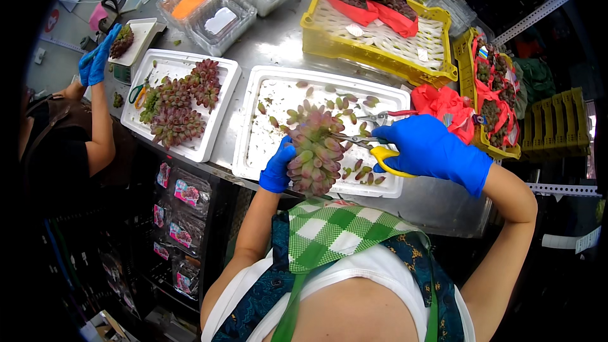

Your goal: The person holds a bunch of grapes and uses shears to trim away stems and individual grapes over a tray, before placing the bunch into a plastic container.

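My left hand (280, 166), in a blue glove, holds a large bunch of reddish-green grapes (316, 152) over a white tray (256, 80); its fingers are partly hidden behind the fruit. From the right, my right hand (422, 147), also gloved in blue, grips scissors (387, 159) with a yellow handle, and their blades reach into the bunch. Behind the blades lies a pair of snips (399, 113) with red handles. Loose grapes (363, 173) are scattered over the tray around the bunch.
Left of mine, another white tray (223, 69) holds grape bunches and scissors. Clear plastic boxes (218, 21) stand behind it. A yellow crate (375, 64) sits at the back right, red wrapping (444, 109) beside my tray. A co-worker's gloved hands (97, 59) are near a scale (135, 40).
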The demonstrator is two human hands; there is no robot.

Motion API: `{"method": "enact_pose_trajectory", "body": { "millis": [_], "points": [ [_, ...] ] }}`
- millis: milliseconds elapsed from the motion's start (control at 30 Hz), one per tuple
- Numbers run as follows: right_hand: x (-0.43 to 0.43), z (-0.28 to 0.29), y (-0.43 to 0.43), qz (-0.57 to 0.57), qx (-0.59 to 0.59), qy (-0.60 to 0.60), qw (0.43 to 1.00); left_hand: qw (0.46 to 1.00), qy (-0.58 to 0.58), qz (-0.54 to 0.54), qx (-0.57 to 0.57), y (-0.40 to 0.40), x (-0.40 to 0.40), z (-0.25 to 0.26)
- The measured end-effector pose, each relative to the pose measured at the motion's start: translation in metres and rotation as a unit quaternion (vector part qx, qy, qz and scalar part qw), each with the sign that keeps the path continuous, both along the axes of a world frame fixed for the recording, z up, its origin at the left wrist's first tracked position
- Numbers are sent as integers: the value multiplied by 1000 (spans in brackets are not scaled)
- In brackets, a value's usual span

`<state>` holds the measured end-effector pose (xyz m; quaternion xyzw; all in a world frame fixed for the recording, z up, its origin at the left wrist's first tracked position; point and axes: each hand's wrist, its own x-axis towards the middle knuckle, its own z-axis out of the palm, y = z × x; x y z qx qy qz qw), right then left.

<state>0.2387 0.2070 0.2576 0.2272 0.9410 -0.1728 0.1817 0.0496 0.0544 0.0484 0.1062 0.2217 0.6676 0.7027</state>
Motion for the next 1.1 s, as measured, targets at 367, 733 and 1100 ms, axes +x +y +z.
{"method": "enact_pose_trajectory", "body": {
  "millis": [367, 733, 1100],
  "points": [
    [-5, -5, 2, 17, -5, -16, 1000, 994, 97, 1, -49, 1, 0, 27],
    [6, -14, -5, -1, -13, 10, 1000, 988, 150, 30, -11, 5, 1, 16],
    [6, 1, -7, -53, -71, -8, 996, 980, 176, 20, -86, -4, -4, 36]
  ]
}}
